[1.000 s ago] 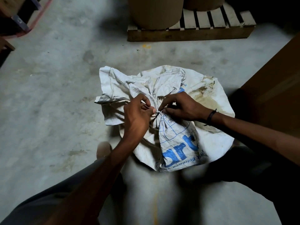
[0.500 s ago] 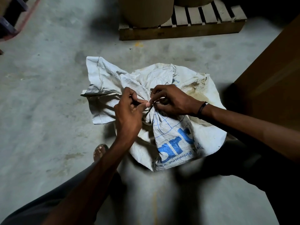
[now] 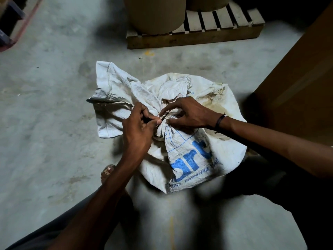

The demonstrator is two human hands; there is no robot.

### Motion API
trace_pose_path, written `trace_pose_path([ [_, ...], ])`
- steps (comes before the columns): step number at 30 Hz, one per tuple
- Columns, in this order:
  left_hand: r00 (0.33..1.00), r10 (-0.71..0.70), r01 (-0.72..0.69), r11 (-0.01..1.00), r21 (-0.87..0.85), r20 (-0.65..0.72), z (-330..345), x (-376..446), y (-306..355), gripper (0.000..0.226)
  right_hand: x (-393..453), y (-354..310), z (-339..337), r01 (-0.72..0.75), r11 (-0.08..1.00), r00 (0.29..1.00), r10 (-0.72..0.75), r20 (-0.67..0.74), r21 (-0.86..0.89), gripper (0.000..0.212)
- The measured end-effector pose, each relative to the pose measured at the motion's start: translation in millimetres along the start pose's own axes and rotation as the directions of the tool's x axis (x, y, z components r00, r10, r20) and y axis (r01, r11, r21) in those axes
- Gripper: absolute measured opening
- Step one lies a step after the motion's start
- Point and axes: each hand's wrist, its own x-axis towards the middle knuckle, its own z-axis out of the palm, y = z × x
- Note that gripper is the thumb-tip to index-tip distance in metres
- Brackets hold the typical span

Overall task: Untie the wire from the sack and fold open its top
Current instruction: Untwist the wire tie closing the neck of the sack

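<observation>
Between both hands (image 3: 163, 120), wire (image 3: 164, 117) binds the sack (image 3: 189, 152) neck.

Dim grey concrete floor (image 3: 54, 123), wooden pallet (image 3: 194, 39) under cardboard drums (image 3: 155, 15).

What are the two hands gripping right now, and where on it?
The left hand pinches the thin dark wire at the gathered neck of the white woven sack; the right hand presses that neck, its grip unclear.

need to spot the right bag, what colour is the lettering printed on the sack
Blue lettering on the dirty white sack, clearest in the head view.
</observation>
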Motion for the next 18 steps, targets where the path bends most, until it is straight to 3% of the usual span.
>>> trace_pose_path([
  [5,0.978,-0.203,0.203,0.979,0.015,0.054,9,-1,0,0.037,-7,5,3,-0.044,0.999,0.998,0.044,0.049,-0.001,0.028],
  [8,0.943,-0.330,0.323,0.939,0.117,0.040,14,-1,-1,0.028,-10,5,4,-0.054,0.999,0.997,0.054,0.062,0.003,0.029],
  [12,0.811,-0.566,0.571,0.821,0.016,0.147,18,3,-4,0.013,-11,4,1,-0.046,0.999,0.996,0.045,0.081,0.012,0.029],
  [15,0.796,-0.587,0.582,0.809,0.080,0.150,18,1,-4,0.006,-10,4,2,-0.039,0.999,0.995,0.038,0.093,0.017,0.031],
  [18,0.811,-0.569,0.578,0.816,-0.032,0.136,23,0,-2,0.016,-7,7,2,-0.038,0.998,0.997,0.034,0.074,0.045,0.031],
])
